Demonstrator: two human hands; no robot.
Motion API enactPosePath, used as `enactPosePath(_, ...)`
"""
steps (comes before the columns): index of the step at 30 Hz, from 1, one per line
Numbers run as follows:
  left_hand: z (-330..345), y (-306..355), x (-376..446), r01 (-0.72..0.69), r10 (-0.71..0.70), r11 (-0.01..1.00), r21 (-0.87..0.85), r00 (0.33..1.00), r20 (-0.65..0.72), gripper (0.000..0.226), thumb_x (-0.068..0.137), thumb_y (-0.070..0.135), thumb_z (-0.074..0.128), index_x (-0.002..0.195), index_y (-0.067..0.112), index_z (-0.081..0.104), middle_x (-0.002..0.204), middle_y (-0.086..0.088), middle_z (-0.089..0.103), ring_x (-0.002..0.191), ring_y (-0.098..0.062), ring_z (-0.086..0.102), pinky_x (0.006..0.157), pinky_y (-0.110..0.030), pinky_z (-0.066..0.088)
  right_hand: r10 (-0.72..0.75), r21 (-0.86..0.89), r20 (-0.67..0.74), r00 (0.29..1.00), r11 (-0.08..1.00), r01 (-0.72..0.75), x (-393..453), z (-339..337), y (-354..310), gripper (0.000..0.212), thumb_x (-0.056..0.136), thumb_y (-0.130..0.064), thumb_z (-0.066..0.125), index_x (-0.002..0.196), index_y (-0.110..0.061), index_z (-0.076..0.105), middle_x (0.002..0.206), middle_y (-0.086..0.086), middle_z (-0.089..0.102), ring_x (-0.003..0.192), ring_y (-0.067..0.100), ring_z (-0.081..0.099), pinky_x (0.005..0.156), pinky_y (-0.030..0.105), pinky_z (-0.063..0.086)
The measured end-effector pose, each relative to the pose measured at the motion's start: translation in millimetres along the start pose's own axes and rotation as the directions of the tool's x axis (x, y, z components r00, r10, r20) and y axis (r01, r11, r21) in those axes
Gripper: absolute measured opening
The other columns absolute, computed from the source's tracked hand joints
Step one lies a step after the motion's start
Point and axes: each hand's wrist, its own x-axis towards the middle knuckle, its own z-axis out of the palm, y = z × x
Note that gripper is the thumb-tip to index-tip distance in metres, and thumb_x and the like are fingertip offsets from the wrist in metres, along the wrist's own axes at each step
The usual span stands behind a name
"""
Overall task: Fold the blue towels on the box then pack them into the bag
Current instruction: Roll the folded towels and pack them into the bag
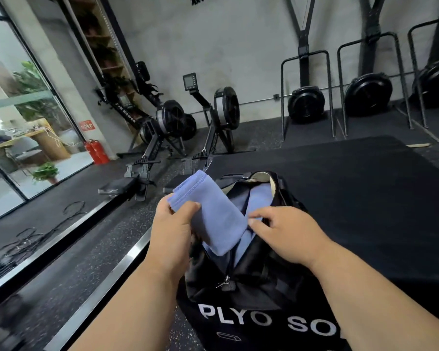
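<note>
A folded blue towel (211,214) is held tilted over the open mouth of a black bag (259,277). My left hand (173,224) grips the towel's left side, thumb on top. My right hand (287,231) pinches the towel's right edge at the bag's opening. More blue towel (260,196) lies inside the bag. The bag sits on a black soft box (264,325) printed with white letters "PLYO SO".
Two rowing machines (213,127) stand ahead on the speckled floor. A large black mat (352,188) lies to the right, with fan units in metal frames (306,102) along the wall. Glass wall and red fire extinguishers (96,152) at left; cables (36,234) on the floor.
</note>
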Motion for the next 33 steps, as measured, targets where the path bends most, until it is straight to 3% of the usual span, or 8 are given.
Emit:
enactPosePath(3, -3.5, -4.3, 9.8, 0.012, -0.012, 0.998, 0.067, 1.0, 0.004, 0.036, 0.076, 0.017, 0.064, 0.111, 0.022, 0.065, 0.094, 0.0, 0.062, 0.09, -0.018, 0.055, 0.08, -0.042, 0.044, 0.031, -0.193, 0.04, 0.999, 0.981, -0.023, 5.1, 2.1, 5.5, 0.043, 0.098, -0.052, 0.046, 0.069, -0.021, 0.052, 0.07, -0.004, 0.058, 0.072, 0.014, 0.054, 0.059, 0.029, 0.032)
enactPosePath(6, 1.5, -10.4, 15.0, 0.005, -0.016, 0.987, 0.158, 0.998, 0.067, 0.028, 0.076, 0.016, 0.062, 0.105, 0.015, 0.061, 0.09, 0.0, 0.057, 0.087, -0.018, 0.049, 0.079, -0.042, 0.04, -0.042, -0.125, 0.042, 0.998, 0.991, 0.047, 4.4, -7.1, 8.3, 0.039, 0.094, -0.037, 0.049, 0.064, -0.013, 0.04, 0.061, 0.002, 0.046, 0.059, 0.016, 0.042, 0.053, 0.029, 0.026)
enactPosePath(10, 11.8, -20.3, 24.4, -0.029, 0.014, 0.974, 0.225, 0.998, 0.069, 0.03, 0.088, 0.003, 0.061, 0.114, 0.017, 0.063, 0.093, 0.007, 0.066, 0.085, -0.01, 0.057, 0.079, -0.032, 0.046, -0.184, -0.061, 0.056, 0.981, 0.98, 0.187, -3.8, -20.8, 11.4, 0.033, 0.085, -0.023, 0.056, 0.06, -0.014, 0.036, 0.056, 0.0, 0.041, 0.056, 0.017, 0.038, 0.051, 0.029, 0.028)
enactPosePath(16, 37.4, -31.0, 33.6, 0.089, -0.148, 0.963, 0.255, 0.963, 0.225, 0.045, 0.073, 0.012, 0.063, 0.118, 0.017, 0.064, 0.11, -0.01, 0.075, 0.093, -0.019, 0.068, 0.082, -0.04, 0.053, -0.194, 0.042, 0.098, 0.976, 0.981, 0.191, -11.1, -25.8, 25.3, 0.022, 0.081, -0.017, 0.055, 0.062, -0.018, 0.044, 0.057, -0.001, 0.045, 0.057, 0.013, 0.04, 0.053, 0.027, 0.032)
enactPosePath(20, 51.2, -41.2, 38.1, 0.172, -0.224, 0.959, 0.226, 0.947, 0.23, 0.053, 0.068, 0.016, 0.064, 0.121, 0.018, 0.063, 0.11, -0.008, 0.074, 0.095, -0.02, 0.067, 0.086, -0.038, 0.051, -0.165, 0.121, 0.126, 0.978, 0.981, 0.15, -15.0, -31.2, 26.4, 0.012, 0.081, -0.011, 0.054, 0.069, -0.014, 0.056, 0.062, 0.002, 0.053, 0.059, 0.012, 0.044, 0.057, 0.029, 0.039)
enactPosePath(25, 56.1, -50.1, 43.9, 0.263, -0.332, 0.929, 0.26, 0.904, 0.271, 0.068, 0.064, 0.015, 0.063, 0.131, 0.029, 0.061, 0.112, -0.002, 0.073, 0.097, -0.016, 0.066, 0.083, -0.03, 0.051, -0.123, 0.224, 0.175, 0.977, 0.971, 0.082, -17.6, -33.1, 26.6, 0.016, 0.079, -0.006, 0.052, 0.074, -0.016, 0.063, 0.055, -0.006, 0.054, 0.051, 0.008, 0.047, 0.053, 0.018, 0.037)
enactPosePath(29, 60.0, -53.5, 47.5, 0.23, -0.329, 0.919, 0.32, 0.895, 0.302, 0.073, 0.065, 0.012, 0.061, 0.134, 0.034, 0.061, 0.117, 0.002, 0.074, 0.097, -0.013, 0.069, 0.081, -0.026, 0.052, -0.142, 0.248, 0.158, 0.977, 0.964, 0.1, -18.7, -33.0, 26.9, 0.021, 0.078, -0.002, 0.052, 0.074, -0.019, 0.063, 0.054, -0.013, 0.053, 0.054, 0.007, 0.047, 0.056, 0.017, 0.039)
enactPosePath(33, 67.7, -50.6, 49.3, 0.174, -0.335, 0.886, 0.429, 0.88, 0.337, 0.066, 0.068, 0.008, 0.057, 0.128, 0.034, 0.066, 0.1, 0.002, 0.073, 0.081, -0.009, 0.065, 0.07, -0.02, 0.049, -0.15, 0.292, 0.095, 0.984, 0.949, 0.116, -17.3, -30.8, 29.3, 0.024, 0.076, 0.0, 0.052, 0.074, -0.021, 0.063, 0.056, -0.01, 0.054, 0.054, 0.007, 0.046, 0.056, 0.018, 0.039)
